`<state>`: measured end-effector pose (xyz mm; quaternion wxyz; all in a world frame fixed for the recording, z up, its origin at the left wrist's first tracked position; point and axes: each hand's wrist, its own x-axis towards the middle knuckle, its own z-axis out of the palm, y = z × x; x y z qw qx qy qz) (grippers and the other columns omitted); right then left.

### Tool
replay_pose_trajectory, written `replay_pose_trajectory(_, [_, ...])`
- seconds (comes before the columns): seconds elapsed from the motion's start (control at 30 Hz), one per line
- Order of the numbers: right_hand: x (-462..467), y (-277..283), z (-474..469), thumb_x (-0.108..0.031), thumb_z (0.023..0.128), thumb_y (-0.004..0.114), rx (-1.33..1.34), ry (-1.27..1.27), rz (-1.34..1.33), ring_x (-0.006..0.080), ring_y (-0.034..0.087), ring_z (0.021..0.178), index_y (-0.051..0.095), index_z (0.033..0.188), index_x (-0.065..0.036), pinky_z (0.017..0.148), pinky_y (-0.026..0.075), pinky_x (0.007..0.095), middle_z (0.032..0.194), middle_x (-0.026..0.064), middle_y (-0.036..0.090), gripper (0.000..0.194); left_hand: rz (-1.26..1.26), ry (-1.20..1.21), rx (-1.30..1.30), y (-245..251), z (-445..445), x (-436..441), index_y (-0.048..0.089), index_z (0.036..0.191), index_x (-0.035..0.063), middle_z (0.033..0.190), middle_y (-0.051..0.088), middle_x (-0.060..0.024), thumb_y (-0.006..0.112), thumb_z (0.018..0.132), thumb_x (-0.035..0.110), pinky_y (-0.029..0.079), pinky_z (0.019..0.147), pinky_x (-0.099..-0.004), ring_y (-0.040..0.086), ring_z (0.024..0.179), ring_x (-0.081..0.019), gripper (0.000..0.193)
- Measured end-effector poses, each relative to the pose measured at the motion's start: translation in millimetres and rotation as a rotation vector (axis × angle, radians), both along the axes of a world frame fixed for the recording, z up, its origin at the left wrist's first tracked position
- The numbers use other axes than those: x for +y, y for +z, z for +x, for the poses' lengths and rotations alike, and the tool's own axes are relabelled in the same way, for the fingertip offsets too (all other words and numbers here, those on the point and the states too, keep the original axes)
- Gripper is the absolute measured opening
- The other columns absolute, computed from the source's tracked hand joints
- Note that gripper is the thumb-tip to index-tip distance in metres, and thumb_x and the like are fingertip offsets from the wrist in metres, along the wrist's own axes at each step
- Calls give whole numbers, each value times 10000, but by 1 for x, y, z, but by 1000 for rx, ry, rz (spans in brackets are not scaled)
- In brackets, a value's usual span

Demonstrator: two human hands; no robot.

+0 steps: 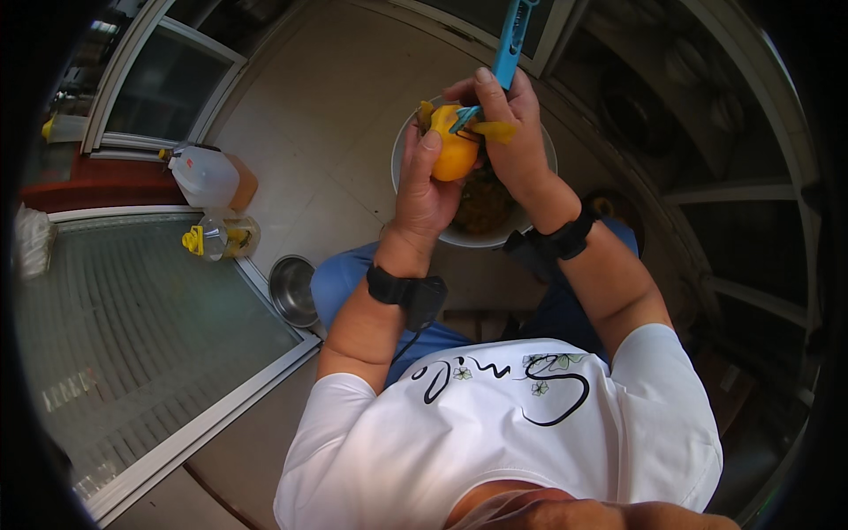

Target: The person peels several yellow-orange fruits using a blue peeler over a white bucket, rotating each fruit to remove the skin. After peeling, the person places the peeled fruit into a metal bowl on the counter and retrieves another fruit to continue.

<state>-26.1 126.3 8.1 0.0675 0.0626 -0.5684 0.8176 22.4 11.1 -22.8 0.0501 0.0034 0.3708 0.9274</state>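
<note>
My left hand [427, 185] grips a round orange fruit [456, 161], which looks like a persimmon. In my right hand [527, 149] is a blue peeler [509, 56], its handle pointing up and away from me. The peeler's blue head rests against the upper part of the fruit. A strip of yellow-orange peel [497, 131] hangs beside the head, near my right fingers. Below both hands stands a wide, pale-rimmed basin [477, 244] with orange and dark green scraps [487, 209] in it. My hands hide part of the basin.
To the left stand a translucent plastic jug [207, 175] and a yellow-capped bottle [228, 236]. A stainless steel bowl [293, 291] sits on the floor by my left knee, beside a framed ribbed-glass panel [152, 331]. Dark framed glass [742, 245] lines the right side.
</note>
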Motion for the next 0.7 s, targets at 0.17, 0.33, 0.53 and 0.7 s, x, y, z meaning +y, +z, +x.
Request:
replay_pose_trajectory(0.17, [7, -8, -13, -309, 1040, 506, -24, -65, 127, 126, 662, 762, 520, 992, -38, 706, 527, 244, 861, 97, 697, 276, 22, -82, 12, -1, 1, -2, 478, 1349, 100, 1251, 579, -87, 604, 930, 453, 514, 905, -402, 585, 1148, -244, 562])
replay_pose_trajectory(0.33, [22, -5, -24, -306, 1040, 503, 33, -148, 69, 140, 666, 768, 532, 993, -35, 711, 522, 254, 858, 99, 696, 277, -57, -115, 90, 6, 4, -7, 406, 1385, 101, 1280, 530, -92, 663, 899, 416, 530, 882, -399, 576, 1149, -246, 633])
replay_pose_trajectory(0.53, [13, 5, -1, -301, 1041, 504, 73, 40, 32, 156, 677, 802, 542, 1004, -19, 761, 537, 273, 883, 107, 696, 287, -30, -28, 94, 5, 0, -5, 329, 1412, 53, 1295, 491, -94, 745, 886, 313, 446, 1053, -367, 529, 1196, -202, 719])
replay_pose_trajectory(0.7, [0, -3, 1, -291, 1023, 543, 67, 20, -55, 134, 655, 733, 490, 1010, -18, 669, 541, 267, 854, 98, 683, 278, -26, 28, 92, -1, -2, 2, 332, 1413, 59, 1290, 494, -92, 746, 884, 325, 443, 1054, -359, 529, 1194, -198, 722])
